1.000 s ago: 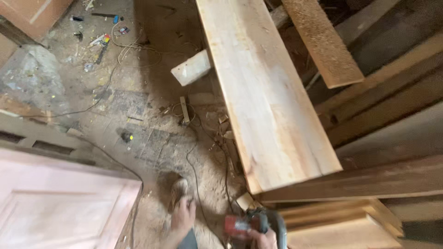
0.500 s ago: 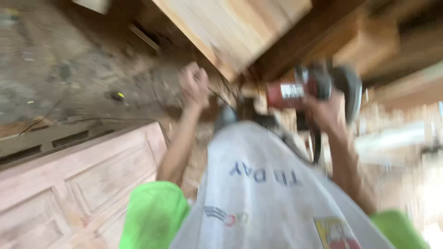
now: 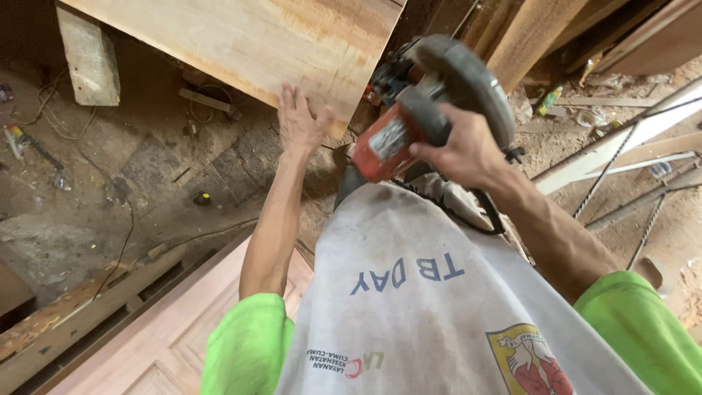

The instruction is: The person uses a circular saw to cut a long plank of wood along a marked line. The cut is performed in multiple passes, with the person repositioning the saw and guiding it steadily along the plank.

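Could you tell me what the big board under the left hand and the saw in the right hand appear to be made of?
The board looks like bare, unfinished wood: pale tan with grain streaks and no sheen. The left hand lies flat on its edge. The circular saw in the right hand seems to have a red plastic body and a dull grey guard, metal or plastic; I cannot tell which.

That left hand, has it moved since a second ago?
Yes. The left hand rose from low near the floor to rest flat on the wide plank.
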